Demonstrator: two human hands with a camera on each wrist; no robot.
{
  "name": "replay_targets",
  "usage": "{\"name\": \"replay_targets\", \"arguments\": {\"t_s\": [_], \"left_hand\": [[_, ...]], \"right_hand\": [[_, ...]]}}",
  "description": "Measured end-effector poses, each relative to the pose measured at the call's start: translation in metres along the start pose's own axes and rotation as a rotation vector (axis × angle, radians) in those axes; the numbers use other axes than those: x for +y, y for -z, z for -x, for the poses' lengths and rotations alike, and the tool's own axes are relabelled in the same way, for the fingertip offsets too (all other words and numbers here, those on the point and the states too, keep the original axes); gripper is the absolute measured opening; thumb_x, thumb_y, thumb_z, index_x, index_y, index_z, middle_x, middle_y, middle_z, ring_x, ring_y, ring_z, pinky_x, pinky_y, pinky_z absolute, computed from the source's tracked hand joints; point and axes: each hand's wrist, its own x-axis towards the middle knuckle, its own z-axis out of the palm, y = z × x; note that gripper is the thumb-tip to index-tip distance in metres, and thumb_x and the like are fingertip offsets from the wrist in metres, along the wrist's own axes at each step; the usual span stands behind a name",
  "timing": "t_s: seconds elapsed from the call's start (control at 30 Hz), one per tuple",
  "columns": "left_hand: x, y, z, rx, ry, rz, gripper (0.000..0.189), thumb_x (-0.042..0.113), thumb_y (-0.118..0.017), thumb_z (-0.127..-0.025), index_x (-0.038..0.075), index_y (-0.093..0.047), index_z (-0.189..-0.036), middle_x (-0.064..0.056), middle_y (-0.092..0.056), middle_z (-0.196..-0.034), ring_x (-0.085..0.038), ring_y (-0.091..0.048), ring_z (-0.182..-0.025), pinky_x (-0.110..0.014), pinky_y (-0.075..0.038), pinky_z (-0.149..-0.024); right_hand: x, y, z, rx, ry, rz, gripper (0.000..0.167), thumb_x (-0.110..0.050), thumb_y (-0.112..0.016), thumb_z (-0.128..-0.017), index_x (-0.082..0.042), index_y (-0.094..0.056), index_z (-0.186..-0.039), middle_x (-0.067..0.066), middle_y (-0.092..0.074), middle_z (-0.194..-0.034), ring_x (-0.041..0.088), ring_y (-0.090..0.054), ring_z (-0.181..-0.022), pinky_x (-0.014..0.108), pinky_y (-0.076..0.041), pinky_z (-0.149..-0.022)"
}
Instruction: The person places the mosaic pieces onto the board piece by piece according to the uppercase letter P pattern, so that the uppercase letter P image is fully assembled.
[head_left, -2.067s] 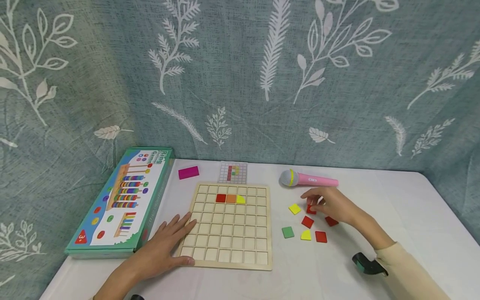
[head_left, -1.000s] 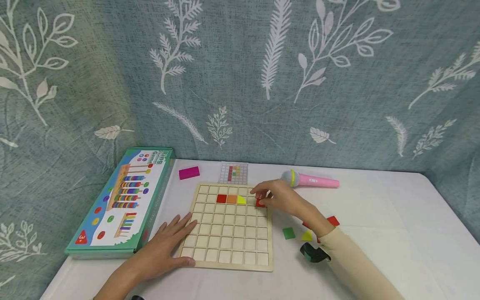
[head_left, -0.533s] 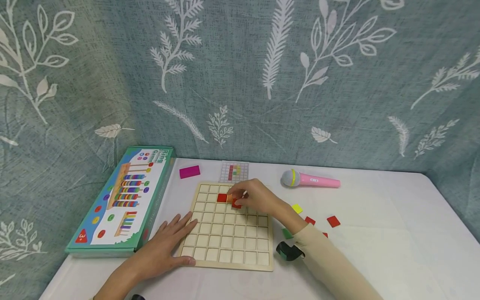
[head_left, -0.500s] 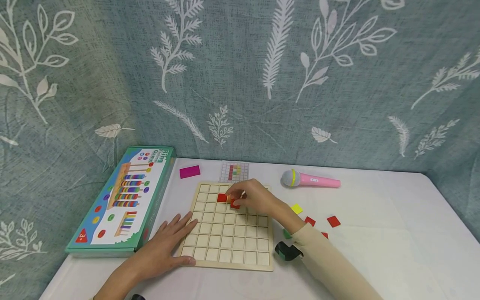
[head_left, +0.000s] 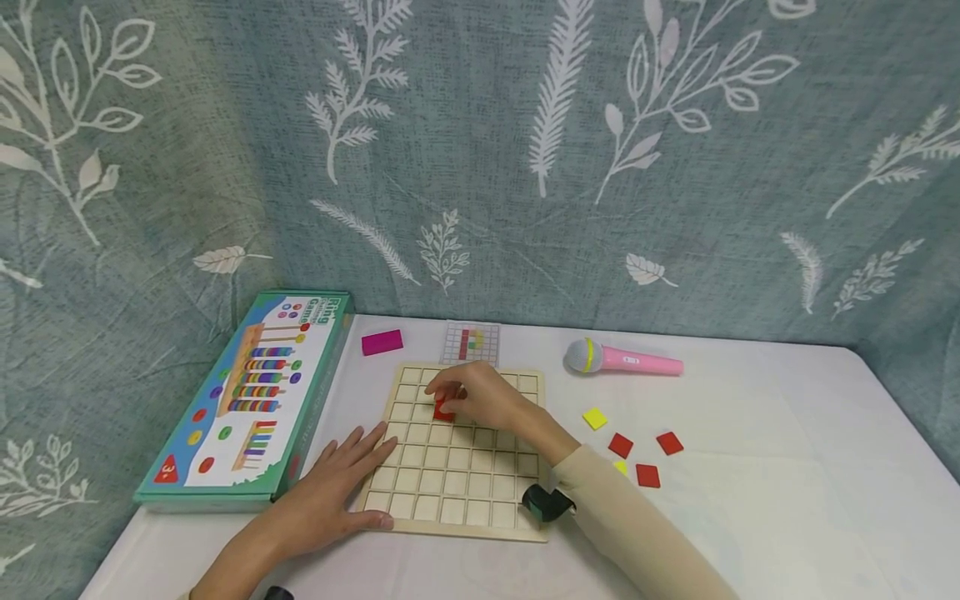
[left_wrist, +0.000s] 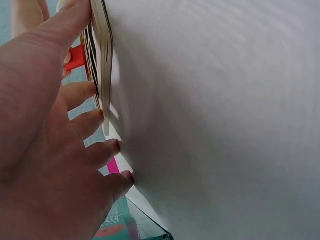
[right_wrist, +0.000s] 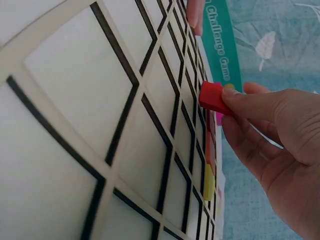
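Note:
My right hand (head_left: pixel 480 396) pinches a red square tile (head_left: pixel 442 410) between thumb and fingers over the upper left part of the wooden grid board (head_left: pixel 450 506). The right wrist view shows that tile (right_wrist: pixel 212 97) tilted close over the grid, with a yellow tile (right_wrist: pixel 208 182) lying in the row beyond. From the head, my right hand covers most of this row. My left hand (head_left: pixel 337 492), fingers spread, rests at the board's left edge. In the left wrist view its thumb lies along the board's edge (left_wrist: pixel 106 65).
Loose red tiles (head_left: pixel 670 442) and a yellow tile (head_left: pixel 595 418) lie right of the board. Behind it are a pattern card (head_left: pixel 470 343), a magenta block (head_left: pixel 382 342) and a pink toy microphone (head_left: pixel 626 360). A game box (head_left: pixel 307 400) stands left.
My right hand picked the red tile from the loose ones on the right and carried it left across the board. The right sleeve now covers the green tile. The left hand has stayed put.

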Motion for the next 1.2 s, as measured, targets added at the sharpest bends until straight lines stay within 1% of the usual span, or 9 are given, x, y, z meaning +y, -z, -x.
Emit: {"name": "replay_targets", "arguments": {"t_s": [0.17,0.33,0.57,0.83,1.0,1.2], "left_hand": [[0.0,-0.001,0.0,0.005,-0.003,-0.004,0.092,0.061,-0.068,-0.079,0.009,-0.04,-0.15,-0.014,-0.026,-0.16,-0.047,-0.018,-0.144,-0.068,-0.013,-0.112],[0.0,-0.001,-0.001,0.005,-0.008,0.004,0.092,0.061,-0.068,-0.079,0.009,-0.04,-0.15,-0.014,-0.026,-0.16,-0.047,-0.018,-0.144,-0.068,-0.013,-0.112],[-0.001,0.0,-0.001,0.004,-0.004,-0.005,0.092,0.062,-0.068,-0.079,0.009,-0.04,-0.15,-0.014,-0.026,-0.159,-0.047,-0.019,-0.144,-0.068,-0.013,-0.112],[-0.001,-0.001,-0.001,-0.005,0.006,0.005,0.093,0.062,-0.069,-0.078,0.009,-0.041,-0.15,-0.014,-0.026,-0.16,-0.047,-0.018,-0.144,-0.068,-0.012,-0.112],[-0.002,-0.001,0.0,0.0,-0.006,0.006,0.092,0.061,-0.069,-0.079,0.009,-0.041,-0.149,-0.015,-0.027,-0.159,-0.048,-0.018,-0.144,-0.069,-0.012,-0.111],[-0.001,-0.001,0.0,0.006,-0.005,0.012,0.092,0.061,-0.069,-0.079,0.009,-0.041,-0.149,-0.014,-0.027,-0.159,-0.048,-0.018,-0.144,-0.069,-0.013,-0.111]], "right_hand": [[0.002,-0.005,-0.002,-0.01,-0.034,-0.006,0.022,0.001,-0.069,-0.089,-0.002,-0.071,-0.111,0.006,-0.072,-0.097,0.011,-0.065,-0.083,0.018,-0.051,-0.072],[0.002,-0.008,-0.003,-0.024,-0.072,0.025,0.021,-0.001,-0.068,-0.09,-0.004,-0.072,-0.11,0.005,-0.072,-0.099,0.011,-0.064,-0.084,0.017,-0.051,-0.072],[0.0,-0.011,-0.003,-0.014,-0.069,0.051,0.02,0.001,-0.068,-0.09,-0.005,-0.072,-0.109,0.005,-0.072,-0.103,0.011,-0.064,-0.086,0.016,-0.051,-0.073],[0.0,-0.013,-0.001,-0.008,-0.079,0.056,0.021,0.003,-0.067,-0.089,-0.005,-0.073,-0.107,0.005,-0.072,-0.101,0.013,-0.065,-0.089,0.017,-0.051,-0.075],[-0.002,-0.01,-0.002,-0.04,-0.069,0.078,0.019,-0.001,-0.068,-0.091,-0.005,-0.073,-0.108,0.005,-0.072,-0.104,0.013,-0.065,-0.09,0.017,-0.051,-0.077],[-0.013,0.003,0.005,-0.073,-0.084,0.093,0.021,-0.004,-0.067,-0.092,-0.005,-0.071,-0.112,0.004,-0.072,-0.106,0.013,-0.066,-0.094,0.018,-0.052,-0.082]]}}
